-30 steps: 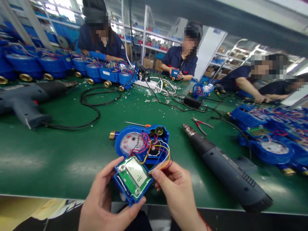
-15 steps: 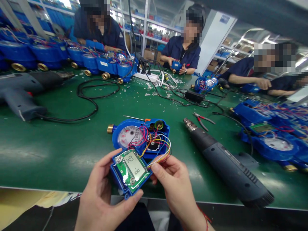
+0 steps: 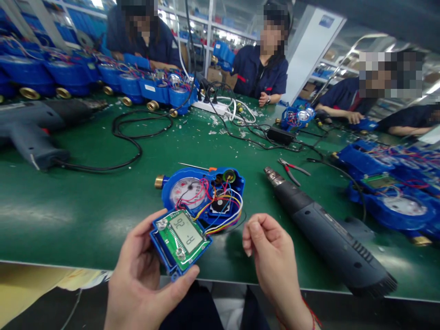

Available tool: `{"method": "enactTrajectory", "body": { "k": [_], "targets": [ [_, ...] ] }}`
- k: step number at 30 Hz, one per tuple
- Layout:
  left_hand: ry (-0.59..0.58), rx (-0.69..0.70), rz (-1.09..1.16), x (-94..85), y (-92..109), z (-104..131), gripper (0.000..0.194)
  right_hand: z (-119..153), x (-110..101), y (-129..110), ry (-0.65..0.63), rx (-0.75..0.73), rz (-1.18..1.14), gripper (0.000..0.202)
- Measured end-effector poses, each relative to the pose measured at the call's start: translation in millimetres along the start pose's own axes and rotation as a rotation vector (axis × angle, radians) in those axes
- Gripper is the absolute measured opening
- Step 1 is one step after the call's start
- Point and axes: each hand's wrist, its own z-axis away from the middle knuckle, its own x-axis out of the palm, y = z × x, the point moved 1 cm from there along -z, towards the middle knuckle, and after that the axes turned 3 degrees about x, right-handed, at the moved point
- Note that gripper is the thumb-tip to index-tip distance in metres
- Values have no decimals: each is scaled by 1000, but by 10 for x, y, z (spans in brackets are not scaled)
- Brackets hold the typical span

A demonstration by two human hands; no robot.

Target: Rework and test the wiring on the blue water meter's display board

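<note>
My left hand (image 3: 142, 275) grips the blue-framed display module (image 3: 182, 238), with its green circuit board and lit LCD facing up. Coloured wires (image 3: 228, 220) run from the module into the open blue water meter (image 3: 187, 190), which lies on the bench just beyond it. That meter has a round dial, a brass fitting on its left end and a compartment with a black part inside. Off to the right of the module, apart from it, is my right hand (image 3: 271, 256), fingers curled and pressed together. Whatever may be between those fingertips is hidden.
A heat gun (image 3: 326, 233) lies at right, another heat gun (image 3: 44, 128) at left. Red-handled pliers (image 3: 292, 172) and a thin screwdriver (image 3: 195, 166) rest beyond the meter. Rows of blue meters (image 3: 144, 89), a white power strip (image 3: 211, 107), cables and several co-workers line the far side.
My right hand has let go of the wires and moved right. The module has shifted slightly left in my left hand. Across the bench, a co-worker's blue meter has moved up and left.
</note>
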Motion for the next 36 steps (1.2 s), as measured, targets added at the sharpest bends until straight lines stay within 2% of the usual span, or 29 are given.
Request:
{"method": "enactTrajectory", "body": {
  "k": [3,8,11,15,21,29,32,36],
  "targets": [
    [19,9,15,11,20,3,70,24,16,65,2,4,-11,43],
    [-8,14,5,10,12,24,69,124,263,-24,-189,-9,-131,25],
    [-51,1,-12,0,2,39,70,123,386,-105,-224,-5,-162,21],
    [-50,26,-42,9,4,52,68,88,427,-88,-145,-16,-113,25],
    [-73,60,-13,85,5,75,66,92,408,37,9,136,-275,42],
    [-88,15,-16,86,17,72,69,52,434,-75,142,90,-344,43],
    [-95,7,-28,71,23,68,66,16,394,-82,155,68,-347,41],
    [-84,20,-44,51,12,56,67,19,330,-54,87,57,-320,37]
  ]
}}
